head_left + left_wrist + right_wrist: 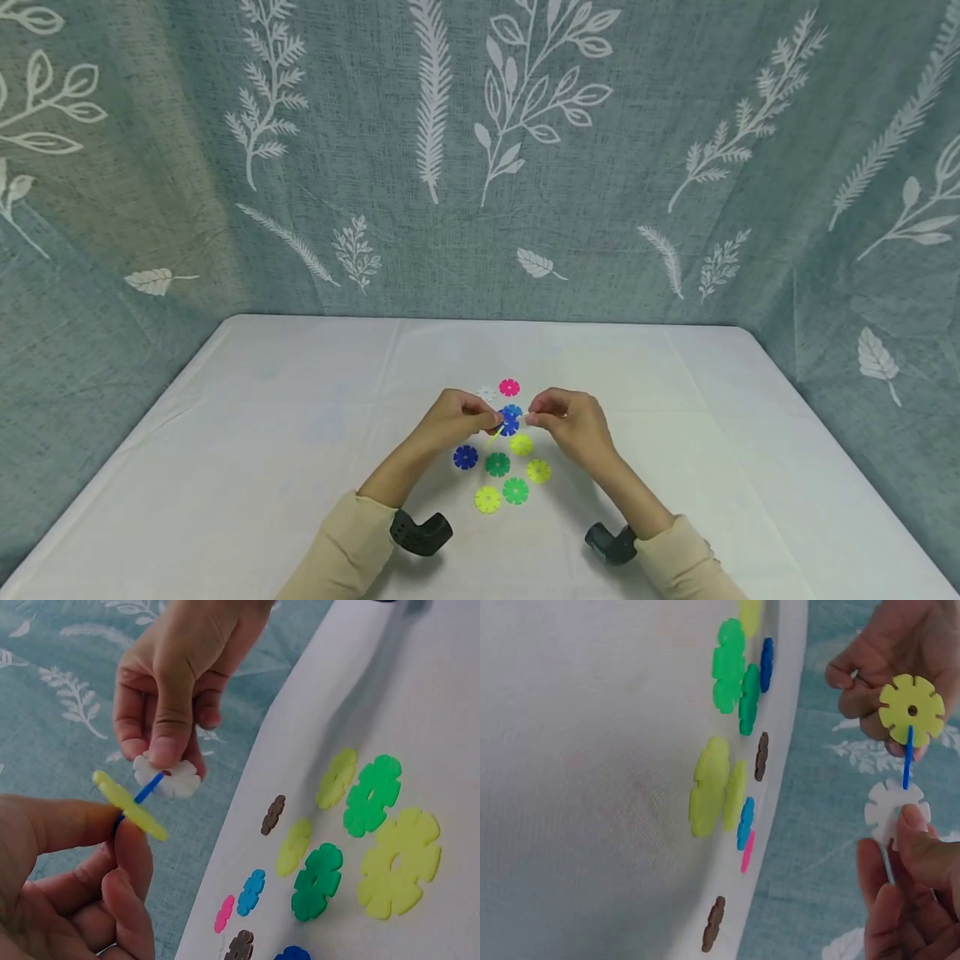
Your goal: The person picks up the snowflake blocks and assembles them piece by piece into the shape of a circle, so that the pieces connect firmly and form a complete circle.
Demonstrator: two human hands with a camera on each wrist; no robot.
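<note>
My left hand [453, 417] pinches a dark blue flower-shaped disc [510, 428] between thumb and fingers. A yellow notched disc [112, 793] is slotted crosswise onto this blue disc, seen nearly edge-on in the left wrist view. Opposite, my right hand [573, 421] pinches a white notched disc [881, 811] between thumb and fingertips. The edge of the blue disc meets the white disc's rim in both wrist views, the two standing at an angle to each other. Both hands are raised above the tabletop, and fingers cover part of each held disc.
Loose discs lie on the white-covered table [315, 467] below the hands: pink [509, 387], dark blue [465, 457], green [515, 491] and yellow [487, 499] among them. Brown discs [273, 815] show in the wrist views. A patterned curtain [450, 267] surrounds the table's far side.
</note>
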